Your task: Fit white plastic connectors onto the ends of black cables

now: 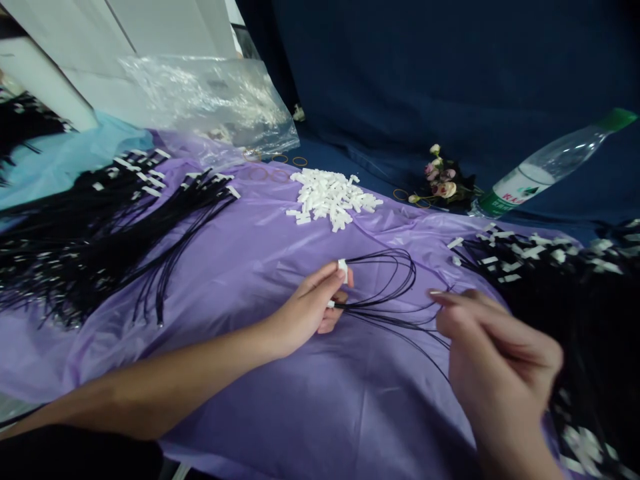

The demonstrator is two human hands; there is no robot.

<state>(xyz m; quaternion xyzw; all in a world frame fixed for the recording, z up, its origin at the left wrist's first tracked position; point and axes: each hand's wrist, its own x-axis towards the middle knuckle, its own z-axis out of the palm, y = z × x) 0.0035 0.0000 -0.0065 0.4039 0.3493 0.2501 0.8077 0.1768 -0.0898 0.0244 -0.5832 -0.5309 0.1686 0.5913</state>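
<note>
My left hand (320,299) pinches a white connector (343,268) and the gathered black cords (383,308) near the middle of the view. From its fingers the cords loop out to the right, and a second small white piece (331,304) shows between the fingers. My right hand (493,353) is at the right, fingers bent together, beside the far part of the cords. A cord end seems to be at its fingertips, but blur hides exactly what they grip. A pile of small white connectors (333,197) lies beyond my left hand.
Purple sheeting (270,413) covers the work surface. Black cord bundles (110,247) with white ends lie at the left, and more cords (590,333) at the right. Behind are a clear plastic bag (215,100), rubber bands (300,161), flowers (445,189) and a leaning bottle (540,175).
</note>
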